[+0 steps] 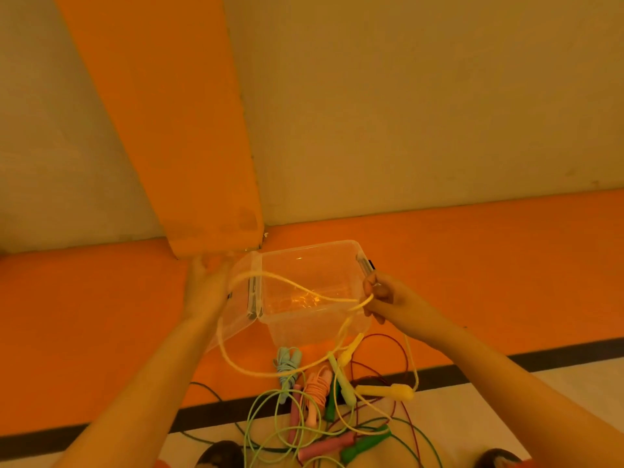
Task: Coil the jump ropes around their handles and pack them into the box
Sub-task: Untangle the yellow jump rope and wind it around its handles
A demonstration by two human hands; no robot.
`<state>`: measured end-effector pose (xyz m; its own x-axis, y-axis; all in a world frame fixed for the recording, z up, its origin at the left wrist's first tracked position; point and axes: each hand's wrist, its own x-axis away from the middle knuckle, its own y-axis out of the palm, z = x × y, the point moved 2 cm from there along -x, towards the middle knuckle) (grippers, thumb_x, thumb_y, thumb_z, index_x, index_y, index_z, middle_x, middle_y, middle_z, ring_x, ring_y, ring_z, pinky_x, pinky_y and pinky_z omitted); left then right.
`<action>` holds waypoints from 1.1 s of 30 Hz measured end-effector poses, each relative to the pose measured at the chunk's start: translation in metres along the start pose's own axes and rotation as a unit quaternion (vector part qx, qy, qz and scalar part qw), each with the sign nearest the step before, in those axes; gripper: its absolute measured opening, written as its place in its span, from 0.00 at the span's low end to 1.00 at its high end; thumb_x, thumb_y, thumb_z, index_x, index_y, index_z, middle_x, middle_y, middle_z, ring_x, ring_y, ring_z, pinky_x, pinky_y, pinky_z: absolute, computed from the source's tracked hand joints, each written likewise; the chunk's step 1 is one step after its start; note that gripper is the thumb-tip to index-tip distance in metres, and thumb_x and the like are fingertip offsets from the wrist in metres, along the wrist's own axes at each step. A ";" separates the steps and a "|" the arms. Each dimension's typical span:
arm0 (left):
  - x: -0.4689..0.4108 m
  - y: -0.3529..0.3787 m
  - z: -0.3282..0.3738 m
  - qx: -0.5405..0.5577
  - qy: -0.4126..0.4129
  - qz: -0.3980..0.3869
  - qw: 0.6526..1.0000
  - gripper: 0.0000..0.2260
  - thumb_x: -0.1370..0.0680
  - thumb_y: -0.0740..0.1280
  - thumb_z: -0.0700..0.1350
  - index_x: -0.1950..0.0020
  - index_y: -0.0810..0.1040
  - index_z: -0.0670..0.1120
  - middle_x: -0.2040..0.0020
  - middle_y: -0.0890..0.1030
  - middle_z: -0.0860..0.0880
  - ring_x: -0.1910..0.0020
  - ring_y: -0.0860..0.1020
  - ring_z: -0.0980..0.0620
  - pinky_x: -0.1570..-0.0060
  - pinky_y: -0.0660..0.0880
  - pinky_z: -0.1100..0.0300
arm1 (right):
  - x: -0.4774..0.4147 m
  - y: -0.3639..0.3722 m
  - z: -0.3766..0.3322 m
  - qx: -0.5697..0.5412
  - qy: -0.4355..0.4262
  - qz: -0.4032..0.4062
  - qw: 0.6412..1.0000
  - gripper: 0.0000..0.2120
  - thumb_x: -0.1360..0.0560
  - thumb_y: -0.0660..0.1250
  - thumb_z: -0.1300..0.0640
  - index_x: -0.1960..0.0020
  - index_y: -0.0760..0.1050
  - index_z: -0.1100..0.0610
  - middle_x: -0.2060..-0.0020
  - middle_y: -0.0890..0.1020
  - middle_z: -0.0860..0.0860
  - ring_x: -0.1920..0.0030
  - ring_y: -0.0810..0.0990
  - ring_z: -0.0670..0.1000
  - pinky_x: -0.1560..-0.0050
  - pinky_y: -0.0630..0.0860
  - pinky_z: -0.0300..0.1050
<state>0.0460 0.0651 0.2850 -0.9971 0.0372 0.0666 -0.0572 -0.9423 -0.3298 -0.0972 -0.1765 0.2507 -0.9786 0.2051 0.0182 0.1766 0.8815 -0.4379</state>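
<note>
Fingers (pixel 370 286) of my right hand (pixel 383 297) pinch the yellow rope (pixel 290 282) at the right rim of the box (pixel 304 246); my left hand (pixel 206 282) is at the open lid (pixel 236 319), and I cannot tell how its fingers lie through the blur. Surface: orange floor (pixel 472 265), one black strip (pixel 540 363), pale floor nearer me. Room: pale wall (pixel 405 96), one orange column (pixel 169 113). I count one clear box on the orange floor, one yellow rope looped across its mouth and trailing down, two coiled ropes just before it, blue coil (pixel 287 361) and pink coil (pixel 317 386), and a loose tangle with two pink handles (pixel 326 447) and two green handles (pixel 366 442)
</note>
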 end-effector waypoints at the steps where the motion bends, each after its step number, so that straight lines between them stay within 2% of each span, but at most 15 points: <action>1: 0.007 0.008 0.001 -0.033 0.037 -0.035 0.998 0.23 0.19 0.61 0.52 0.25 0.62 0.51 0.26 0.66 0.48 0.30 0.67 0.46 0.39 0.68 0.52 | -0.001 0.000 -0.004 -0.007 -0.010 0.004 1.000 0.05 0.22 0.63 0.63 0.54 0.69 0.55 0.66 0.80 0.50 0.68 0.74 0.47 0.64 0.73 0.40; 4: 0.035 0.042 0.004 -0.079 0.144 -0.216 0.962 0.16 0.18 0.59 0.51 0.30 0.69 0.53 0.32 0.69 0.58 0.35 0.69 0.57 0.44 0.68 0.65 | -0.003 0.009 -0.019 -0.039 -0.047 -0.014 0.998 0.07 0.23 0.63 0.66 0.55 0.68 0.56 0.66 0.79 0.48 0.68 0.74 0.46 0.63 0.72 0.38; 6: 0.054 0.064 0.001 -0.086 0.155 -0.325 0.929 0.12 0.18 0.59 0.49 0.35 0.73 0.53 0.37 0.75 0.58 0.39 0.72 0.60 0.45 0.69 0.66 | -0.004 0.017 -0.027 -0.050 -0.064 -0.030 0.996 0.08 0.23 0.63 0.67 0.55 0.68 0.56 0.66 0.78 0.49 0.68 0.74 0.46 0.63 0.72 0.37; 7: 0.059 0.073 -0.001 -0.079 0.151 -0.347 0.922 0.10 0.18 0.60 0.48 0.40 0.76 0.51 0.42 0.78 0.56 0.43 0.75 0.60 0.45 0.70 0.65 | -0.005 0.020 -0.029 -0.056 -0.073 -0.034 0.995 0.09 0.23 0.63 0.68 0.55 0.68 0.56 0.66 0.78 0.50 0.67 0.74 0.46 0.63 0.72 0.37; 10: 0.059 0.077 0.000 -0.040 0.131 -0.348 0.927 0.07 0.20 0.63 0.47 0.56 0.77 0.48 0.63 0.80 0.53 0.61 0.77 0.57 0.55 0.71 0.65 | -0.010 0.022 -0.033 -0.081 -0.094 -0.019 0.992 0.11 0.24 0.62 0.71 0.56 0.68 0.56 0.67 0.77 0.50 0.66 0.74 0.51 0.65 0.72 0.38; 12: 0.055 0.072 0.004 -0.041 0.151 -0.356 0.921 0.08 0.20 0.64 0.46 0.58 0.77 0.47 0.69 0.77 0.52 0.67 0.74 0.54 0.63 0.69 0.66 | -0.012 0.017 -0.033 -0.110 -0.096 0.001 0.989 0.10 0.23 0.61 0.70 0.57 0.67 0.57 0.66 0.78 0.51 0.69 0.73 0.49 0.68 0.70 0.36; 15: 0.052 0.065 0.012 -0.005 0.192 -0.310 0.931 0.06 0.21 0.64 0.42 0.57 0.78 0.47 0.68 0.76 0.52 0.68 0.74 0.59 0.64 0.69 0.70 | -0.012 0.012 -0.028 -0.130 -0.077 -0.011 0.988 0.09 0.22 0.61 0.69 0.56 0.66 0.58 0.66 0.78 0.54 0.71 0.72 0.49 0.69 0.70 0.37; 17: 0.039 0.054 0.011 0.032 0.189 -0.198 0.961 0.07 0.20 0.64 0.43 0.57 0.78 0.49 0.63 0.77 0.52 0.62 0.76 0.59 0.57 0.72 0.67 | -0.011 0.011 -0.019 -0.111 -0.039 -0.048 0.992 0.08 0.22 0.60 0.70 0.55 0.66 0.59 0.67 0.78 0.55 0.71 0.74 0.50 0.67 0.72 0.38; 19: 0.022 0.037 0.008 0.090 0.160 -0.077 0.980 0.07 0.19 0.62 0.44 0.56 0.77 0.50 0.60 0.78 0.51 0.58 0.77 0.53 0.54 0.73 0.57 | -0.007 0.011 -0.003 -0.057 0.009 -0.081 0.995 0.08 0.23 0.60 0.70 0.56 0.68 0.58 0.67 0.78 0.55 0.70 0.75 0.50 0.66 0.74 0.40; 21: 0.011 0.022 0.004 0.058 0.169 0.000 0.984 0.05 0.19 0.62 0.44 0.52 0.77 0.49 0.56 0.79 0.51 0.54 0.77 0.52 0.54 0.72 0.57 | -0.004 0.010 0.011 0.006 0.032 -0.086 0.996 0.08 0.24 0.60 0.70 0.56 0.68 0.57 0.67 0.79 0.55 0.69 0.76 0.50 0.65 0.74 0.41; 22: 0.008 0.019 0.003 0.020 0.185 0.009 0.983 0.04 0.20 0.64 0.45 0.48 0.77 0.49 0.50 0.79 0.52 0.49 0.77 0.52 0.51 0.73 0.58 | -0.004 0.010 0.014 0.021 0.032 -0.079 0.996 0.09 0.24 0.60 0.70 0.56 0.68 0.57 0.66 0.78 0.55 0.68 0.76 0.49 0.64 0.74 0.42; 24: 0.012 0.025 -0.001 -0.064 0.226 -0.040 0.971 0.14 0.22 0.67 0.47 0.37 0.74 0.49 0.38 0.76 0.53 0.37 0.73 0.54 0.38 0.70 0.57 | -0.004 0.011 0.011 0.014 0.007 -0.063 0.998 0.10 0.25 0.60 0.71 0.57 0.68 0.57 0.66 0.77 0.55 0.67 0.76 0.47 0.63 0.75 0.43; 27: 0.036 0.052 -0.007 -0.154 0.258 -0.209 0.931 0.16 0.23 0.68 0.50 0.35 0.74 0.53 0.34 0.73 0.56 0.33 0.68 0.58 0.31 0.63 0.56 | -0.006 0.018 -0.003 -0.018 -0.049 -0.055 0.997 0.10 0.25 0.61 0.70 0.58 0.68 0.56 0.65 0.76 0.55 0.64 0.76 0.49 0.61 0.75 0.42; 30: 0.055 0.075 -0.015 -0.158 0.250 -0.314 0.902 0.09 0.22 0.66 0.53 0.43 0.77 0.54 0.45 0.79 0.56 0.42 0.75 0.59 0.38 0.70 0.52 | -0.008 0.024 -0.013 -0.023 -0.086 -0.050 0.995 0.11 0.24 0.63 0.68 0.58 0.68 0.54 0.66 0.77 0.51 0.63 0.76 0.49 0.60 0.75 0.42; 33: 0.060 0.082 -0.012 -0.143 0.244 -0.327 0.902 0.04 0.21 0.66 0.49 0.52 0.78 0.50 0.61 0.80 0.55 0.58 0.79 0.56 0.49 0.75 0.52 | -0.009 0.021 -0.013 -0.042 -0.087 -0.029 0.995 0.11 0.24 0.63 0.70 0.58 0.68 0.55 0.68 0.78 0.48 0.64 0.76 0.49 0.62 0.74 0.42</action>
<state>-0.0191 -0.0056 0.2506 -0.6444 0.7620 -0.0649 -0.5818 -0.5435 -0.6050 -0.0834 -0.1542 0.2534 -0.9895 0.0826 -0.1188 0.1208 0.9235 -0.3640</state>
